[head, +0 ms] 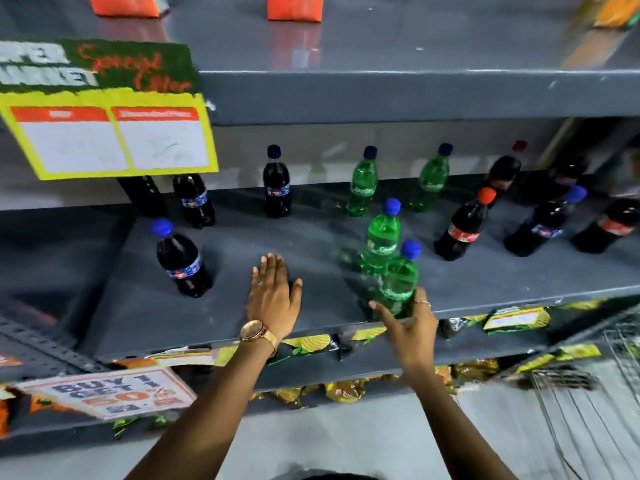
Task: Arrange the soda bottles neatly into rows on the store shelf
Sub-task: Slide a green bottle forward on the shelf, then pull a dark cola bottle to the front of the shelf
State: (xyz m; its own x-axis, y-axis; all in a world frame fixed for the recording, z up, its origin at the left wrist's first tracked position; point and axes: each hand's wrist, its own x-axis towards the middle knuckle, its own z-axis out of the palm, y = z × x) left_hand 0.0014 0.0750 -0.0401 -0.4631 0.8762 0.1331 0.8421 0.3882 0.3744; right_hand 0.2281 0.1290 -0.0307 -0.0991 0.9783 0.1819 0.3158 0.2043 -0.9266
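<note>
Soda bottles stand scattered on the grey shelf (pixel 242 320). My right hand (pixel 408 323) grips the base of the nearest green bottle (pixel 398 275) at the shelf's front edge. A second green bottle (pixel 381 237) stands just behind it, and two more green ones (pixel 362 183) (pixel 431 180) stand farther back. My left hand (pixel 273 296) lies flat on the shelf, fingers apart, holding nothing. A dark blue-capped bottle (pixel 181 261) stands left of that hand; others (pixel 194 199) (pixel 276 183) stand behind. Red-capped cola bottles (pixel 464 226) (pixel 504 171) and a blue-capped dark bottle (pixel 543 223) stand to the right.
A yellow price sign (pixel 107 133) hangs from the upper shelf (pixel 381 95) and hides the tops of the back-left bottles. Snack packets (pixel 311 344) fill the shelf below. A "buy 1" offer card (pixel 110 393) sits low left. A wire cart (pixel 588 393) is at the lower right.
</note>
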